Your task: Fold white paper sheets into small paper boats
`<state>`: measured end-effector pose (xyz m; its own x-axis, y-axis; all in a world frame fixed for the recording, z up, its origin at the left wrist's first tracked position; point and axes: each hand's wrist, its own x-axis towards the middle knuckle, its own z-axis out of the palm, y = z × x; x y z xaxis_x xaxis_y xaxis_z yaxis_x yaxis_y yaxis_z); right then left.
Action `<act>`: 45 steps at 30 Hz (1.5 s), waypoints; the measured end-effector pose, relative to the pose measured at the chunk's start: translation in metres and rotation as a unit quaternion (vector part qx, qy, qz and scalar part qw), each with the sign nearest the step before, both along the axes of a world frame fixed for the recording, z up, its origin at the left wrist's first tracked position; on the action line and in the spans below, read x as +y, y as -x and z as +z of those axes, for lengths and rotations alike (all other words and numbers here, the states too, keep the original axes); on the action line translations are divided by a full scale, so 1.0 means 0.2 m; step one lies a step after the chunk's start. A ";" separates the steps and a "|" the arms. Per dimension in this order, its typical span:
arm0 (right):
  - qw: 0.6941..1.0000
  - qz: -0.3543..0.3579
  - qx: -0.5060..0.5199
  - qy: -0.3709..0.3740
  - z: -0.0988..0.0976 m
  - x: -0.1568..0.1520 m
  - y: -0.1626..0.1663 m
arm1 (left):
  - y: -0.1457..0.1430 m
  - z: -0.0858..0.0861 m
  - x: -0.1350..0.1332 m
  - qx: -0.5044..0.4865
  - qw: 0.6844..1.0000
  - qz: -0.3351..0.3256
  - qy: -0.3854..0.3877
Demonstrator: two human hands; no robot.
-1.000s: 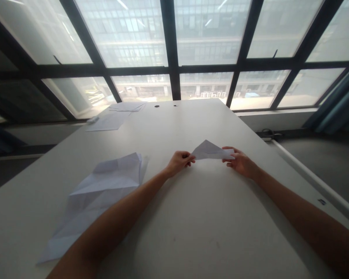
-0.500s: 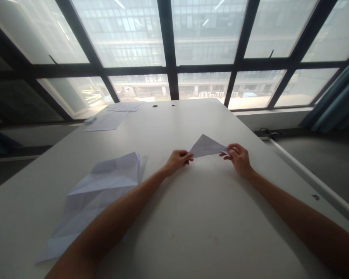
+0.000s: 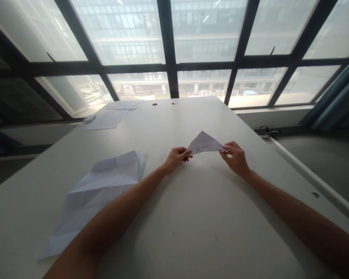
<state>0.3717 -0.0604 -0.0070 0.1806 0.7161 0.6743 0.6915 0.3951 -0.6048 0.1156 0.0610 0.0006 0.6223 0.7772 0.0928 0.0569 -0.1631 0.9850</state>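
Observation:
A small sheet of white paper folded into a triangle (image 3: pixel 204 142) is held above the table, its peak pointing away from me. My left hand (image 3: pixel 177 159) pinches its left corner between thumb and fingers. At the opposite corner, my right hand (image 3: pixel 236 157) grips the paper with thumb and fingertips. A larger creased sheet of white paper (image 3: pixel 101 193) lies to the left, partly covered by my left forearm.
The white table (image 3: pixel 174 232) stretches towards large dark-framed windows (image 3: pixel 203 31). Flat white papers (image 3: pixel 107 118) rest at its far left. Two small dark spots sit near the far edge. Blue curtains (image 3: pixel 334 97) hang at the right.
My right hand has shifted slightly left, towards my left hand. The folded paper's lower edge now looks more bent, and its creases appear different.

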 end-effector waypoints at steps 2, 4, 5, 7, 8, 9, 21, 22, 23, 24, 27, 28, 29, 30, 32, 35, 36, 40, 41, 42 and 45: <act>1.000 -0.016 -0.017 0.003 0.00 0.00 0.00 | 0.00 0.00 0.00 -0.001 1.000 -0.005 -0.005; 1.000 -0.021 -0.016 0.013 0.00 -0.01 0.00 | 0.00 0.00 0.00 0.001 1.000 -0.005 -0.009; 0.999 -0.024 -0.011 0.019 0.00 -0.01 0.00 | 0.00 0.00 0.00 0.005 1.000 -0.004 -0.010; 0.999 -0.032 -0.002 0.026 0.01 -0.01 0.00 | 0.00 0.01 -0.01 0.017 1.000 -0.001 -0.014; 0.999 -0.035 0.000 0.027 0.00 -0.01 0.01 | 0.00 0.01 -0.01 0.021 1.000 0.000 -0.016; 0.999 -0.036 0.001 0.028 0.00 -0.01 0.01 | 0.00 0.01 -0.02 0.023 1.000 0.001 -0.019; 0.997 -0.021 0.064 0.044 0.00 -0.01 0.00 | -0.01 0.01 -0.03 0.035 0.999 0.007 -0.037; 0.993 -0.020 0.103 0.045 -0.01 -0.01 0.00 | -0.01 0.01 -0.03 0.041 0.998 0.005 -0.039; 0.988 -0.016 0.146 0.043 -0.01 0.00 0.00 | -0.01 0.01 -0.03 0.044 0.998 0.002 -0.041; 0.981 -0.011 0.189 0.038 -0.02 0.01 0.00 | -0.01 0.01 -0.03 0.046 0.998 -0.001 -0.043; 0.954 0.002 0.296 0.033 -0.03 0.03 0.00 | -0.02 0.00 -0.03 0.049 0.997 -0.009 -0.051; 0.946 0.003 0.322 0.037 -0.04 0.03 0.00 | -0.02 0.00 -0.03 0.051 0.997 -0.012 -0.054; 0.937 0.001 0.346 0.041 -0.04 0.04 0.00 | -0.02 0.00 -0.04 0.054 0.997 -0.014 -0.057; 0.929 -0.001 0.367 0.044 -0.04 0.04 0.00 | -0.02 0.00 -0.04 0.056 0.997 -0.015 -0.059; 0.917 -0.003 0.396 0.047 -0.05 0.05 0.00 | -0.02 0.00 -0.03 0.055 0.996 -0.012 -0.064; 0.911 0.007 0.409 0.049 -0.05 0.05 0.00 | -0.02 0.00 -0.03 0.045 0.996 0.004 -0.072; 0.911 0.014 0.409 0.053 -0.05 0.05 0.01 | -0.02 0.00 -0.03 0.039 0.996 0.010 -0.074; 0.918 0.037 0.386 0.080 -0.05 0.04 0.02 | -0.02 -0.01 -0.03 0.000 0.997 0.020 -0.073; 0.922 0.041 0.375 0.088 -0.05 0.04 0.02 | -0.02 -0.01 -0.03 -0.010 0.997 0.021 -0.072; 0.926 0.043 0.364 0.095 -0.06 0.04 0.01 | -0.03 -0.01 -0.03 -0.019 0.997 0.023 -0.072; 0.940 0.037 0.326 0.098 -0.07 0.04 0.01 | -0.03 -0.02 -0.02 -0.026 0.996 0.030 -0.075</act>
<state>0.3699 -0.0525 -0.0211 0.4538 0.8418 0.2922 0.1244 0.2648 -0.9562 0.1213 0.0568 -0.0040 0.5665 0.7879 0.2415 0.0197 -0.3060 0.9518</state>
